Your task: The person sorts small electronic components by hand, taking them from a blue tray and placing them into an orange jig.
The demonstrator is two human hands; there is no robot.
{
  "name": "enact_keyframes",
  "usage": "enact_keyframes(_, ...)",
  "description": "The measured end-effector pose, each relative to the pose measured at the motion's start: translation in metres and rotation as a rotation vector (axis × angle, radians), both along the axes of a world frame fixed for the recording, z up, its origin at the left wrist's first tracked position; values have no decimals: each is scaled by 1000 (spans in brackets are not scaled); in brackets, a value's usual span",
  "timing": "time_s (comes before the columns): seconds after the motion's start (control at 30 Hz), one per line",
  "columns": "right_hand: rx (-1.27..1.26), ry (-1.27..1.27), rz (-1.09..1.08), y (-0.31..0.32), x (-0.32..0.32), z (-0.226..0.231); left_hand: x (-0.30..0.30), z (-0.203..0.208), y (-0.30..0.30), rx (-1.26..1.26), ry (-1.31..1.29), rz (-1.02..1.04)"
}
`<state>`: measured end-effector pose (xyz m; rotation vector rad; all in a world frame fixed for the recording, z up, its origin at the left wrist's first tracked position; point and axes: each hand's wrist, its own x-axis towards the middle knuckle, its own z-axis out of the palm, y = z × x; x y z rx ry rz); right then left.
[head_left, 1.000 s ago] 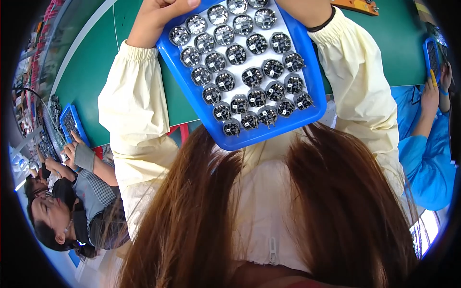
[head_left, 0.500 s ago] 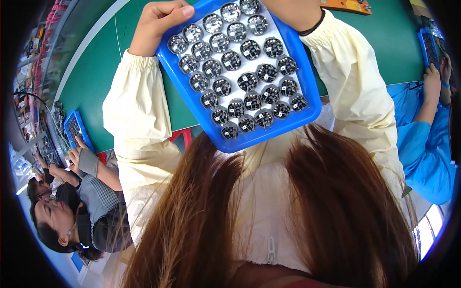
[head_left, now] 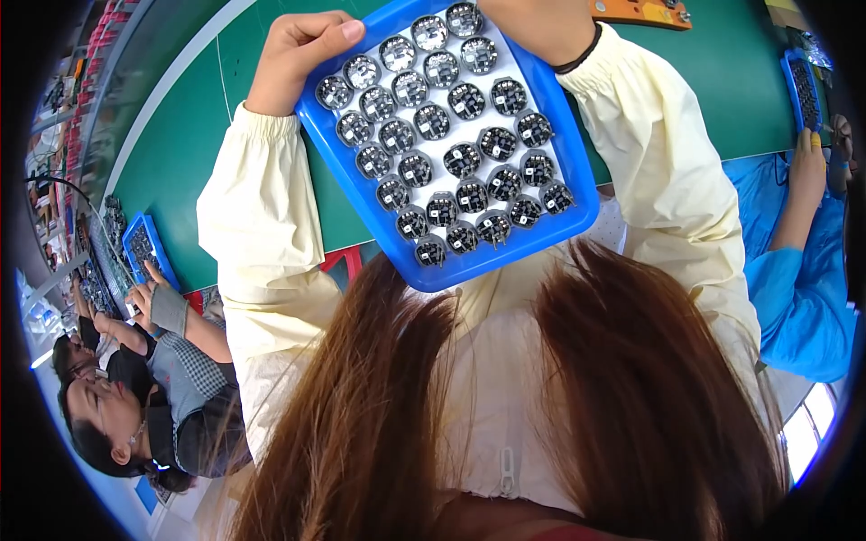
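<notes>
A shallow blue plastic tray (head_left: 514, 260) hangs in front of me, tilted over the table edge. Its white liner (head_left: 469, 131) carries rows of small round glossy parts (head_left: 432, 121), dark and silvery, with tiny electronic components showing on them. My left hand (head_left: 302, 56) grips the tray's far left corner, thumb over the rim and the other fingers hidden behind it. At the far right side, my right hand (head_left: 546, 32) holds the tray by its rim; the upper picture edge cuts off most of its fingers.
Beneath the tray lies a green table (head_left: 667, 99). An orange fixture (head_left: 640, 11) rests at its far side. Co-workers sit to either side, one by a blue tray (head_left: 142, 245) at left, another in a blue sleeve (head_left: 785, 279) by a blue tray (head_left: 801, 90) at right.
The tray has shifted slightly left and its left side has dipped a little, both my hands moving with it. The co-worker's hand at right has moved slightly at their tray.
</notes>
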<state>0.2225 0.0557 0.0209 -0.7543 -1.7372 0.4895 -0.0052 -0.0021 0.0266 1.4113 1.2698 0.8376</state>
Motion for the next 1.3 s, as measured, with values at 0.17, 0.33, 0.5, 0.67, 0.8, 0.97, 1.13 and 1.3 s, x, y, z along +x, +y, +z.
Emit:
enact_keyframes(0.17, -6, 9, -1, 0, 0, -1, 4, 1, -3, -20, -33, -1)
enact_keyframes(0.33, -34, 19, 43, -3, -13, -2, -8, -3, -11, 27, -39, 23)
enact_keyframes(0.5, -23, -16, -15, -2, 1, 5, 0, -3, 0, 64, -61, -44)
enact_keyframes(0.67, -195, -178, 29, -1, 2, 3, -5, -3, -4, 61, -35, -41)
enact_keyframes(0.8, 51, -30, 51, 3, 7, -15, -2, 1, -2, 64, -46, -35)
enact_keyframes(0.97, -279, 51, 175, -17, 33, -20, 1, 4, -9, 71, -64, 23)
enact_keyframes(1.13, -438, -27, 190, -36, 64, -26, 3, 0, -9, 48, -54, 67)
enact_keyframes(1.3, -374, 4, 146, -62, 91, -28, 4, 4, -23, 81, -59, 116)
